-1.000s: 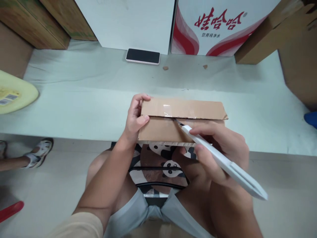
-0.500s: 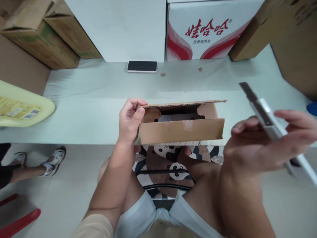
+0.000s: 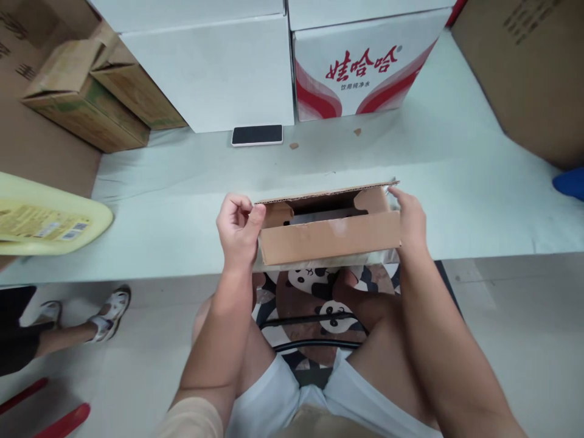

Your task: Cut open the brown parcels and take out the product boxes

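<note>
A small brown cardboard box (image 3: 331,237) sits at the table's front edge, its narrow top open toward me. Inside, a greyish surface shows, too shaded to make out. My left hand (image 3: 239,228) grips the box's left end, thumb on the near side and fingers curled behind. Against the right end is my right hand (image 3: 410,219), fingers closed and mostly turned away from view. Pale, silvery bits of the utility knife (image 3: 393,254) seem to show beside that end; the hand and box hide most of it.
A phone (image 3: 257,135) lies before white cartons (image 3: 349,79) at the back. Cardboard scraps (image 3: 294,146) are on the table (image 3: 182,213). On the left stand brown boxes (image 3: 114,115) and a yellow bottle (image 3: 55,213); a large carton (image 3: 533,79) is right. Another person's foot (image 3: 112,313) shows below left.
My right hand has come left and down from above the table to the box's right end, bringing the utility knife out of clear view. My left hand still grips the box. The view has shifted slightly.
</note>
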Demonstrator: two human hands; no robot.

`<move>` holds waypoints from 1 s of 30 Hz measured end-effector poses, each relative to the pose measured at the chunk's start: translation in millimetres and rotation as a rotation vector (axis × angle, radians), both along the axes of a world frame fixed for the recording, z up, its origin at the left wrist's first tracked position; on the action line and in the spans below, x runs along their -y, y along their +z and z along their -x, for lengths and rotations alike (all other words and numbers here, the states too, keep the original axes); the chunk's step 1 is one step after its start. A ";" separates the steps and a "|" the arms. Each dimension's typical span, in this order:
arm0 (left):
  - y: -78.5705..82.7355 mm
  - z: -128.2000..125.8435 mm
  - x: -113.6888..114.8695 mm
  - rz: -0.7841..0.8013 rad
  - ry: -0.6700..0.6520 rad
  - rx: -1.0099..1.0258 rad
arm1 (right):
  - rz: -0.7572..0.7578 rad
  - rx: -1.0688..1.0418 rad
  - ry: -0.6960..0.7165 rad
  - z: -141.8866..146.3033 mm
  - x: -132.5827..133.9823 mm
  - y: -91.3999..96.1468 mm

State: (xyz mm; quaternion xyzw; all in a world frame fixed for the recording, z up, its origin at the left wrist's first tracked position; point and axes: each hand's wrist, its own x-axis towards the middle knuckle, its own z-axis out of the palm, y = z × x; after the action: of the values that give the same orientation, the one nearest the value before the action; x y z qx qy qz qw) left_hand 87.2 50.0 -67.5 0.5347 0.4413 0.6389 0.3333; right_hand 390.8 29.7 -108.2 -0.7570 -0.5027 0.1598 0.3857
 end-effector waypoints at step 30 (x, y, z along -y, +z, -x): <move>-6.6 -1.0 5.8 -0.078 -0.191 0.114 | -0.704 -0.153 0.234 63.2 40.3 44.4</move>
State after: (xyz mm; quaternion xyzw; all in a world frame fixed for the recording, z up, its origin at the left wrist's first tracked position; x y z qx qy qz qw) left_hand 88.2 44.2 -74.2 0.5496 0.3435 0.6503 0.3963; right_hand 327.6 -10.6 -63.8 -0.5015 -0.5797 0.0765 0.6377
